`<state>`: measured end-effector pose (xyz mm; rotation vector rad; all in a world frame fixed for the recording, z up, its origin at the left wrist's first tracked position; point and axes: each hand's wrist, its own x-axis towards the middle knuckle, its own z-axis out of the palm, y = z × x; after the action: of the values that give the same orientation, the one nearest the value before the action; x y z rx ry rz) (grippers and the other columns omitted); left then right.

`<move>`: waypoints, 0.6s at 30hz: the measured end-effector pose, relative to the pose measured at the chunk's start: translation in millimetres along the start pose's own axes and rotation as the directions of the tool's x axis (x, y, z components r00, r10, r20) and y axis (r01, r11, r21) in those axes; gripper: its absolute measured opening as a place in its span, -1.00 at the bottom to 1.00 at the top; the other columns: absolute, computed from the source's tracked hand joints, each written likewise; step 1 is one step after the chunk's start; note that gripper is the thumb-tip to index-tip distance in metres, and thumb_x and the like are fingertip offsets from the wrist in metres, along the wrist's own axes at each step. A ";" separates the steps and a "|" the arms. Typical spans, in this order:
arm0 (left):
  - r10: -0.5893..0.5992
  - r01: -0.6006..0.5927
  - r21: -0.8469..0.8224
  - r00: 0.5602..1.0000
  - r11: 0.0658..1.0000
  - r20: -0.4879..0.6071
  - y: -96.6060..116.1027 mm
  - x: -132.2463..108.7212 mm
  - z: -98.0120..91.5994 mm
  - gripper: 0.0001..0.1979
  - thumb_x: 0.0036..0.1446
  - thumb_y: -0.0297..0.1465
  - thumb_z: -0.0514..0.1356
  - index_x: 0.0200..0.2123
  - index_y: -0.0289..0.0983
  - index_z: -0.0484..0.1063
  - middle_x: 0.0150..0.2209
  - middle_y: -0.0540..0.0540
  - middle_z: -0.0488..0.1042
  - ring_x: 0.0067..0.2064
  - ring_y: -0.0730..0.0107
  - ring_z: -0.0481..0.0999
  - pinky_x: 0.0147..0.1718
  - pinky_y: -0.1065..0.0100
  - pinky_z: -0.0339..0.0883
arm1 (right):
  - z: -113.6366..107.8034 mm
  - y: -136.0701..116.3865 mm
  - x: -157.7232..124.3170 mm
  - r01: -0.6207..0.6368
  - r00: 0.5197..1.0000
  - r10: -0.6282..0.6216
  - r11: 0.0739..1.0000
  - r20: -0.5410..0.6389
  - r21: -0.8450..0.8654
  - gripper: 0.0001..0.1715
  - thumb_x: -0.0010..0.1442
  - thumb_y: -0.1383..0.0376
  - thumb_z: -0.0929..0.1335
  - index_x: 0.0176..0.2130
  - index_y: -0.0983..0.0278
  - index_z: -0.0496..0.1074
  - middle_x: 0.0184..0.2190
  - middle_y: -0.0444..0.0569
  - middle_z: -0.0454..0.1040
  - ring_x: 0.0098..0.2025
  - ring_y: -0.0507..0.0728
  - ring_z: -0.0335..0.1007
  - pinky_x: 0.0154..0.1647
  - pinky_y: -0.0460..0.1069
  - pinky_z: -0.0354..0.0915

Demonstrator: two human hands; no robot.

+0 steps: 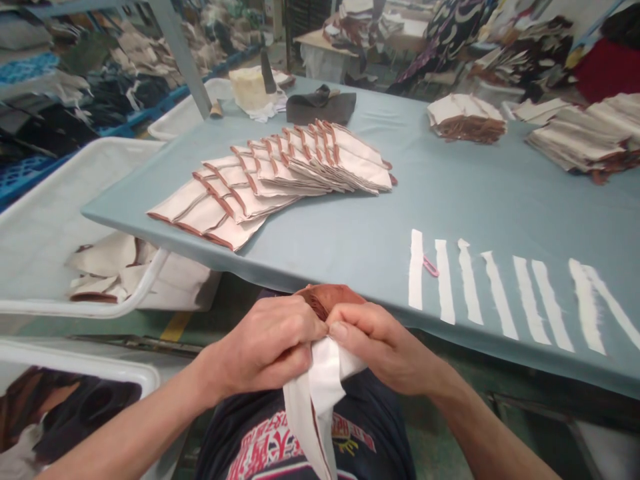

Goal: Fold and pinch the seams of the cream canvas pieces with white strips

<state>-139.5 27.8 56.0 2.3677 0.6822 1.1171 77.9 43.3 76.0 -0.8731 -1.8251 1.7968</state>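
Observation:
Both hands meet in front of my apron at the table's near edge. My left hand [280, 337] is closed on a sewn leather piece [310, 420], cream on one side and brown on the other. My right hand [373, 340] pinches the same piece, thumb close to the left fingers. Its brown part [340, 293] bulges up beyond my knuckles, and the cream part hangs down over the apron. Just what lies between the fingertips is hidden. On the table ahead, a fanned row of similar cream pieces with brown edges [280, 173] overlaps.
White strips [467, 283] lie at the table's [370, 253] right front, beside a pink clip [430, 267]. Stacks of cream pieces [465, 117] sit farther back, near a dark folded piece [320, 107]. White bins [135, 297] with leather pieces stand left.

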 end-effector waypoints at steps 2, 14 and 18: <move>0.045 -0.047 0.046 0.998 0.998 0.048 2.5 0.0 -2.8 -0.70 0.19 -0.61 0.07 -0.07 -0.19 0.34 -0.38 -0.07 0.55 -0.36 0.33 0.54 -0.24 0.35 0.44 | -3.2 -5.5 -4.7 0.092 0.996 -0.093 0.989 -0.005 -0.116 -0.54 0.46 0.15 0.23 -0.47 0.22 0.18 -0.53 -0.21 0.17 -0.49 -0.01 0.04 -0.49 -0.07 0.01; -0.082 0.061 -0.100 0.971 0.993 -0.224 5.9 -11.1 35.4 -0.65 0.37 -0.57 0.07 0.12 -0.12 0.40 -0.23 -0.10 0.55 -0.24 0.34 0.56 -0.21 0.33 0.46 | 35.8 34.9 -11.7 0.069 0.948 0.081 0.892 -0.308 0.447 -0.44 0.29 -0.12 0.37 -0.47 0.22 0.24 -0.57 -0.24 0.11 -0.56 -0.02 -0.11 -0.57 -0.08 -0.08; -0.143 0.072 -0.226 0.938 0.971 -0.315 7.5 -11.1 52.4 -0.64 0.45 -0.51 0.02 0.16 -0.08 0.41 -0.23 -0.07 0.44 -0.21 0.34 0.49 -0.19 0.30 0.45 | 35.8 35.4 -11.3 0.098 0.929 0.087 0.879 -0.360 0.466 -0.44 0.27 -0.11 0.38 -0.49 0.21 0.21 -0.58 -0.23 0.09 -0.55 0.00 -0.13 -0.55 -0.07 -0.07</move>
<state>-102.2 6.2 23.3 1.9605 0.7531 1.4760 65.8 8.4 40.0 -0.9246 -1.0759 1.8093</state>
